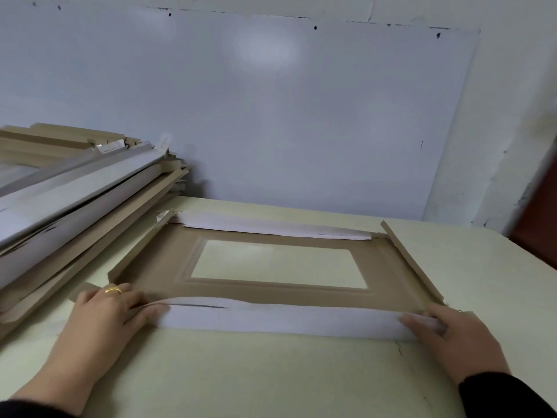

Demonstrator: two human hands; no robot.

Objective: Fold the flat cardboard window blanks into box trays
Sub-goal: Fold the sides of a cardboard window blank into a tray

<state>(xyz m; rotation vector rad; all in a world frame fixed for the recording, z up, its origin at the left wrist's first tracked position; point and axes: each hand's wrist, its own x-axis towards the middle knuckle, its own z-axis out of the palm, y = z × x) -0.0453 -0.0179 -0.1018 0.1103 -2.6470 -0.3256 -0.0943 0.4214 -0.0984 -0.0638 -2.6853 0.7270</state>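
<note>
A brown cardboard window blank (271,289) lies on the pale table (271,372), its rectangular clear window (280,263) in the middle. The left and right side flaps stand partly raised. A white-faced far flap (271,227) lies folded over the back edge. The near white flap (280,319) is lifted off the table. My left hand (108,312), with a gold ring, grips the flap's left end, thumb under its edge. At the flap's right end, my right hand (455,333) holds it, thumb laid on the white face.
A tall slanting stack of folded cardboard trays (75,194) fills the table's left side, close to the blank's left flap. A pale grey board (301,116) leans on the wall behind. The table's right edge (512,260) runs near a dark red surface.
</note>
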